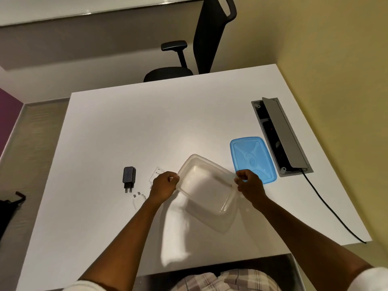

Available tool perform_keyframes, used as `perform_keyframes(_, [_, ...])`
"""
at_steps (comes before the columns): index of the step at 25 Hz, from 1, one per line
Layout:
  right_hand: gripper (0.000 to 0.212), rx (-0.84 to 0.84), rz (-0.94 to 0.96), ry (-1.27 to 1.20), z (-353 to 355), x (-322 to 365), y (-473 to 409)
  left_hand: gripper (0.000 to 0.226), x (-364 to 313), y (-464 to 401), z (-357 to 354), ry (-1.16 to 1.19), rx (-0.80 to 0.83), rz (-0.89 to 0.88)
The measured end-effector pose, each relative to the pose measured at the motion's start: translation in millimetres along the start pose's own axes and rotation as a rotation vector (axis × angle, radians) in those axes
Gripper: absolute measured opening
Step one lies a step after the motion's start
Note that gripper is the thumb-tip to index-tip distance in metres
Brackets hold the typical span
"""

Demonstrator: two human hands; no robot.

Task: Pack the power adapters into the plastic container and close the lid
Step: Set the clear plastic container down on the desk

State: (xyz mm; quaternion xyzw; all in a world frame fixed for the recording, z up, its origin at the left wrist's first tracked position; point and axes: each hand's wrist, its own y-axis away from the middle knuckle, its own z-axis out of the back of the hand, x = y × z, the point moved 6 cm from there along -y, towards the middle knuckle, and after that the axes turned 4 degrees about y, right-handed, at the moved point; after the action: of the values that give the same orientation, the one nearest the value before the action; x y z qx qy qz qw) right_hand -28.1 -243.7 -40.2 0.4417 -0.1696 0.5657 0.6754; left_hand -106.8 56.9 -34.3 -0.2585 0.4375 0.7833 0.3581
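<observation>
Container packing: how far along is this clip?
Done: only the blue lid is off, lying on the table. In hand: both hands, left and right, hold the empty container. Left: black adapter and white adapters unpacked; lid unclosed.

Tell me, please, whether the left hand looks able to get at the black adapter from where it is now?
Probably yes: the black adapter lies in the open beyond the left hand, nothing between, but that hand grips the container.

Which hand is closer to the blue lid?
The right hand. It grips the clear container's right rim, overlapping the blue lid's near edge. The left hand grips the opposite rim, farther from the lid.
</observation>
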Motion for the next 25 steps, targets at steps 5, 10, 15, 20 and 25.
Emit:
perform_keyframes(5, [0.013,0.034,0.068,0.066,-4.7,24.0,-6.4,0.017,32.8,41.0,-2.3,0.139,-0.024,0.038])
perform_keyframes(10, [0.023,0.058,0.086,0.03,-11.8,33.4,-10.4,0.024,59.0,67.9,-12.3,0.216,0.005,0.08])
perform_keyframes(15, [0.021,0.09,0.105,0.048,-24.0,36.5,-11.1,0.018,74.7,77.1,-15.2,0.218,-0.007,0.102])
perform_keyframes(20, [0.029,-0.014,0.187,0.134,-34.0,48.3,-1.4,0.015,90.4,85.2,-0.5,0.205,-0.043,0.103])
perform_keyframes(25, [0.034,-0.155,0.605,0.219,-79.2,121.1,49.9,0.019,132.7,88.6,35.9,0.076,-0.143,0.087])
